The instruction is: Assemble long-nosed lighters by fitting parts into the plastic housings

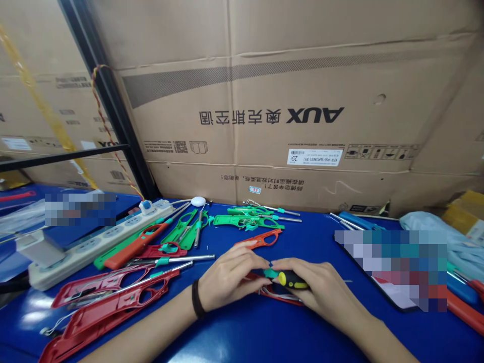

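My right hand (321,282) is closed around a short screwdriver with a black and yellow handle (293,280). Bent toward it, my left hand (232,275) grips a red lighter casing (289,299) with a white wire inside, partly hidden under both hands. Between the fingertips of both hands shows a small teal part (269,273); the screwdriver's tip cannot be made out. Just beyond my left fingers lies an orange lighter casing (264,239) with a finger loop.
Red casing halves (117,312) with metal tubes lie at left, green casings (242,220) at the back. A white power strip (102,241) runs along the left. Cardboard (242,75) walls off the back. A dark-edged, blurred-out item (397,300) lies right, near orange and blue lighters.
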`<state>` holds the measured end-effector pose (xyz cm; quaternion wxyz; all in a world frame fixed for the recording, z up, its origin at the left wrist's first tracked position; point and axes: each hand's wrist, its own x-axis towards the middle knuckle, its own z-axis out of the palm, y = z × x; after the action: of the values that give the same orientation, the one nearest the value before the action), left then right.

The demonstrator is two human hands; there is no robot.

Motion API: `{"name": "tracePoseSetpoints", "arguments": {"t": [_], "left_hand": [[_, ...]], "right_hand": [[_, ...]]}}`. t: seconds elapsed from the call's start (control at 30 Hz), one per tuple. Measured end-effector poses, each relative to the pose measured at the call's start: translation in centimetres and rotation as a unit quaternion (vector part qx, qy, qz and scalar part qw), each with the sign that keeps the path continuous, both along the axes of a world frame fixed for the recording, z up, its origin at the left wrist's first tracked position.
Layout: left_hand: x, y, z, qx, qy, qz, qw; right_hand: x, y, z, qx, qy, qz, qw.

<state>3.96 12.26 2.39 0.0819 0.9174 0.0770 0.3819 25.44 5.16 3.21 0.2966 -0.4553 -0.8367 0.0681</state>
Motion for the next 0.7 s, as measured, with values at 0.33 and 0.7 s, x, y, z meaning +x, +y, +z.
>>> {"name": "tracePoseSetpoints", "arguments": {"t": [0.33, 0.7], "left_hand": [[0.0, -0.1, -0.8, -0.109, 0.061, 0.018, 0.992], [0.2, 0.3, -1.1, -0.142, 0.093, -0.011, 0.985]], "right_hand": [[0.2, -0.1, 0.0, -0.006, 0.004, -0.007, 1.0], [0.7, -0.4, 1.0, -0.1, -0.044, -0.022, 0.994]]}}
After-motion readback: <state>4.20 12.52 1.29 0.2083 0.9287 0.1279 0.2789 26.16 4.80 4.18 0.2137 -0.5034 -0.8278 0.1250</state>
